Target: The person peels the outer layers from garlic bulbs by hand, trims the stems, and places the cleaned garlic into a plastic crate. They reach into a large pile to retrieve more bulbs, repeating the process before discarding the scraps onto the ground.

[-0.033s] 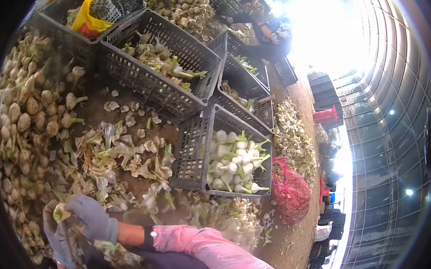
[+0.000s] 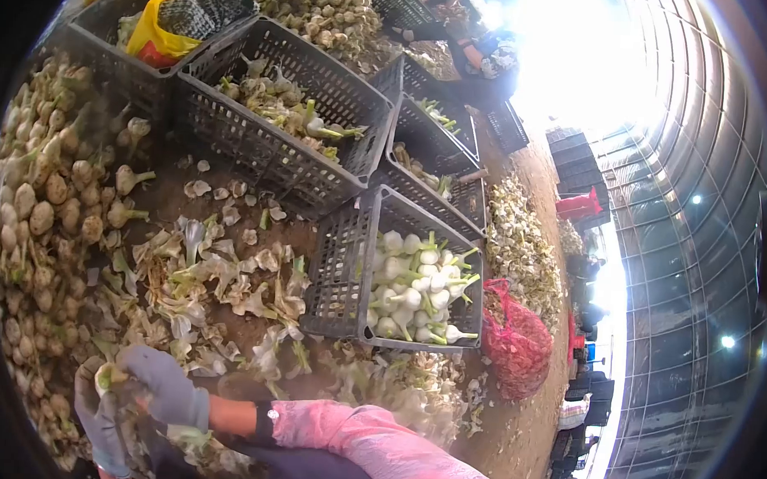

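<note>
Low at the left, a garlic bulb [image 2: 106,377] with a pale green cut end shows between my two grey-gloved hands. My left hand [image 2: 102,428] is closed around it from below, its fingers partly hidden. My right hand [image 2: 165,388], at the end of a pink sleeve, is closed with its fingertips against the bulb's side. Loose garlic skins [image 2: 192,292] lie just beyond the hands. To the left spreads a heap of unpeeled garlic bulbs [image 2: 42,219]. A black crate [image 2: 336,276] farther right holds clean white garlic bulbs [image 2: 420,283] with green stems.
More black crates [image 2: 269,143] stand behind, with garlic and trimmings inside. A yellow bag [image 2: 159,25] sits in the far-left crate. A pink mesh bag [image 2: 519,350] rests right of the white bulbs. Another person [image 2: 491,66] is at the back. A ribbed tunnel wall [image 2: 696,250] curves along the right.
My right hand has shifted slightly over the garlic bulb, and my left hand has moved a little with it. The crates and heaps stay put.
</note>
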Tool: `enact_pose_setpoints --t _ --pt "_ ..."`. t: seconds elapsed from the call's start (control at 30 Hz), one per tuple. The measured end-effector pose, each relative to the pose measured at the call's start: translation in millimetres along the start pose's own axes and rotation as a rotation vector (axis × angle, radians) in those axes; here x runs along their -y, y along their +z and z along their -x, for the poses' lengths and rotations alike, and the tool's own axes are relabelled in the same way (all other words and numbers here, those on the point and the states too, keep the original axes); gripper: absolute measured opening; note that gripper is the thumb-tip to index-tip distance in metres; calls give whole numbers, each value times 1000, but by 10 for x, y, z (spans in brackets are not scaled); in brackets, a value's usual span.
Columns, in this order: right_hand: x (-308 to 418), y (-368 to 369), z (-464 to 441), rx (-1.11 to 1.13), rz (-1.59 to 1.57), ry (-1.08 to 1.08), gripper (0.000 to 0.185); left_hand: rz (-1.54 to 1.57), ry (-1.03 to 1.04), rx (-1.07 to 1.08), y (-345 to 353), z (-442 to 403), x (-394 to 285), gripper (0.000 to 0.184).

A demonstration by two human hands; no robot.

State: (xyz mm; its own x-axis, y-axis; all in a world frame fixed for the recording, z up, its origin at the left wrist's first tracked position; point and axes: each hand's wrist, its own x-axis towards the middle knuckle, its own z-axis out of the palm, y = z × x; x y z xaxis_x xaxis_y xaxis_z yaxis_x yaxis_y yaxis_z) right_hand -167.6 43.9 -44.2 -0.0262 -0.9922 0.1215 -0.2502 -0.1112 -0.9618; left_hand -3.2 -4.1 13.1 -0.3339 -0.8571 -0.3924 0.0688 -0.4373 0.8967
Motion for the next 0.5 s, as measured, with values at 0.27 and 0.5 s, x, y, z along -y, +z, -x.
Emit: enact_pose_setpoints --t 0.27,0.5 --pt "120 0 115 -34 -659 313 45 278 10 133 -10 163 15 69" --pt "273 -57 -14 22 -1498 592 45 315 -25 218 -155 -15 92 67"
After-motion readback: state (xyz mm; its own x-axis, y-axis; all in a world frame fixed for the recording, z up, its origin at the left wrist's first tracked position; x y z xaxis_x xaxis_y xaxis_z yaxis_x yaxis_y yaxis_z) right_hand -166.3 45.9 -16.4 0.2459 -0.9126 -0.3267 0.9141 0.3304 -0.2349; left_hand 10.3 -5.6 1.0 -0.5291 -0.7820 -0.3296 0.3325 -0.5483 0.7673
